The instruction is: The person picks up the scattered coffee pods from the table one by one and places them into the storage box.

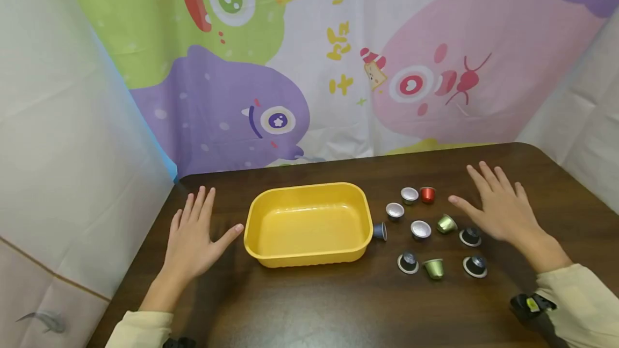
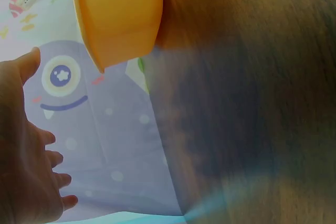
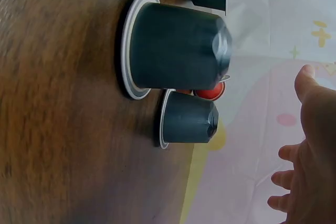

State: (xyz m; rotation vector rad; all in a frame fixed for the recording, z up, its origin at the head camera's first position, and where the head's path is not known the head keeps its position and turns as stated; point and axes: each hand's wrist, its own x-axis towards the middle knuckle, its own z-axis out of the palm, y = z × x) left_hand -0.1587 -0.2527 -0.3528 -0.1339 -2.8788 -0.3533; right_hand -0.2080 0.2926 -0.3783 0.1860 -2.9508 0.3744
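My left hand [image 1: 192, 238] is spread over the table's left side, its thumb tip close to the left wall of a yellow plastic basin [image 1: 309, 256]. Nothing is in its fingers. On the right, my right hand [image 1: 508, 211] has its fingers and thumb extended, holding nothing. Nearest to it are a dark coffee capsule [image 1: 470, 236], standing foil side down, and a green capsule [image 1: 446, 224] lying tilted. A red capsule [image 1: 427, 194] stands farther back. In the right wrist view, a dark capsule [image 3: 176, 45] looms large, with the right hand off to the side.
More coffee capsules lie scattered right of the basin, among them a foil-up one [image 1: 420, 229] and a green one [image 1: 434, 268]. A blue capsule [image 1: 380, 231] lies sideways by the basin's right wall. A printed cartoon curtain [image 1: 338, 122] hangs behind the brown table [image 1: 309, 310].
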